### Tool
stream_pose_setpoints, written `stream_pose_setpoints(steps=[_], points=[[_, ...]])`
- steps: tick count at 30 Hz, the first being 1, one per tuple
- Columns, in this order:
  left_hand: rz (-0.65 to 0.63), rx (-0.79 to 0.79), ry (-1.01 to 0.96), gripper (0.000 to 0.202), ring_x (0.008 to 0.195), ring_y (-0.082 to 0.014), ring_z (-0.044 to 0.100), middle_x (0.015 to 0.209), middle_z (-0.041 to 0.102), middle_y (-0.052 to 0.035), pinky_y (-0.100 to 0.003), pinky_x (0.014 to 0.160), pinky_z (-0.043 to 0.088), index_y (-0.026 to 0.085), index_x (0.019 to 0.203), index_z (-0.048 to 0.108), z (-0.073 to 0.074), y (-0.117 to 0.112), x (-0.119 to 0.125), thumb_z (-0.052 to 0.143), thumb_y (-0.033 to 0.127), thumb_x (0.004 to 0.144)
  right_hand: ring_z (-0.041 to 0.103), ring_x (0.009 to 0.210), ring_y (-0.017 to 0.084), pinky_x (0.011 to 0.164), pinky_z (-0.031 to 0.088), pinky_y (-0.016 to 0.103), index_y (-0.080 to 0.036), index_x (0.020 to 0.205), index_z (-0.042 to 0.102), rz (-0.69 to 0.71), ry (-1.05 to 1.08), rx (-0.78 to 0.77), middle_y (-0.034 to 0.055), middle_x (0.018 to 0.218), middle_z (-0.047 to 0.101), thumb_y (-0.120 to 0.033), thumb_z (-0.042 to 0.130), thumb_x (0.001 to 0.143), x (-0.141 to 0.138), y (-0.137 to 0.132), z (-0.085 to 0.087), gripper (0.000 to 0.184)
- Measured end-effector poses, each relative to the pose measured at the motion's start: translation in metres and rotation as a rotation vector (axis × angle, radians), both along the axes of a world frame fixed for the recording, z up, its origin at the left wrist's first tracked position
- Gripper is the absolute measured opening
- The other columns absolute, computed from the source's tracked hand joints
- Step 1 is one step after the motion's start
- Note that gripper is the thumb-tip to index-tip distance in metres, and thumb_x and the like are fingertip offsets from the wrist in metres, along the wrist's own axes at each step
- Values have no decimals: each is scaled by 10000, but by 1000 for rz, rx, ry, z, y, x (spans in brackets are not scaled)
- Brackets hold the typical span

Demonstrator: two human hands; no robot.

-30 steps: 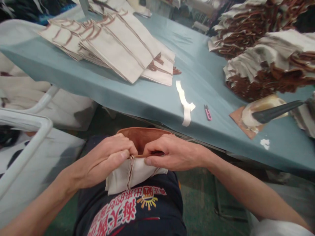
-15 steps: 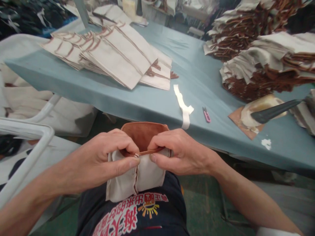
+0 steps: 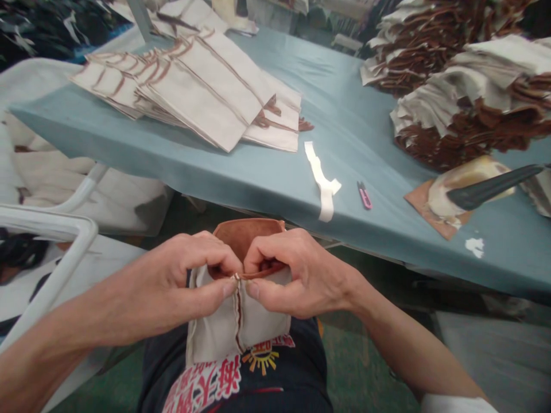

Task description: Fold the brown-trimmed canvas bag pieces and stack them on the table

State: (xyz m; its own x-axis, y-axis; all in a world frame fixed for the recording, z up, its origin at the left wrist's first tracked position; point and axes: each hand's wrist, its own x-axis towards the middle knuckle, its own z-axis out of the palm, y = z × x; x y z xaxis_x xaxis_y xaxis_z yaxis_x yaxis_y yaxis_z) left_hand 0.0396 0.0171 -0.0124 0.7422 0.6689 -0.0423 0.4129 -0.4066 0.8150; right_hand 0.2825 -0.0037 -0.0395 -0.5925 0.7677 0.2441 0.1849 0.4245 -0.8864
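Observation:
A sewn pouch-like piece (image 3: 215,335), off-white outside and brown inside, hangs in front of my lap with its mouth toward me and its brown back wall standing up. My left hand (image 3: 193,278) pinches the near rim just left of the vertical seam, thumb outside and fingers inside. Close beside it, my right hand (image 3: 286,272) pinches the same rim right of the seam, its fingers curled into the opening. The thumbs nearly meet at the seam top. What the curled fingertips touch inside is hidden.
Beyond my hands is a blue-covered table (image 3: 275,178). On it lie flat off-white sewn pieces (image 3: 206,86), a torn white strip (image 3: 321,180), pink thread snips (image 3: 364,195), a glue-smeared container with a dark handle (image 3: 477,189), and brown-and-white stacks (image 3: 473,103). A white-framed cart (image 3: 81,223) stands left.
My right hand has slid left along the rim toward the seam, closer to my left thumb. My left hand keeps its pinch. The view has shifted slightly.

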Motion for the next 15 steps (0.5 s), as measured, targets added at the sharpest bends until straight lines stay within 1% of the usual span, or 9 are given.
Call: stream_pose_setpoints(steps=[3, 6, 9, 11, 15], points=[[24, -7, 29, 223, 742, -113, 695, 807, 774, 73, -201, 678, 480, 298, 918, 831, 2, -3, -1, 629, 219, 969, 432, 573, 77, 562, 320, 225, -210, 772, 577, -5, 7, -71, -81, 664, 539, -201, 687, 849, -2, -2, -3, 135], [22, -13, 79, 207, 748, -131, 699, 830, 795, 62, -227, 681, 471, 308, 973, 854, 3, -4, -2, 651, 282, 1002, 420, 579, 82, 564, 314, 229, -214, 770, 561, -2, -5, -117, -81, 657, 515, -252, 695, 866, -3, -2, -5, 169], [25, -42, 90, 242, 701, -136, 675, 793, 791, 55, -249, 653, 447, 276, 914, 835, 1, -3, -2, 630, 332, 1029, 412, 578, 83, 560, 311, 228, -212, 769, 563, -2, -19, -129, -79, 657, 504, -289, 705, 874, -4, -2, -6, 193], [38, -53, 87, 251, 696, -141, 672, 795, 798, 49, -256, 635, 436, 259, 884, 817, -2, -3, -3, 626, 331, 1029, 403, 575, 80, 555, 306, 225, -209, 758, 562, -14, -14, -128, -77, 656, 497, -300, 703, 876, -5, -3, -5, 205], [63, -11, 64, 245, 720, -145, 680, 791, 795, 50, -260, 664, 441, 255, 861, 802, -6, -7, -5, 632, 320, 1025, 399, 553, 78, 533, 301, 221, -214, 740, 549, -41, -16, -185, -71, 630, 497, -306, 654, 885, -10, -3, -3, 202]])
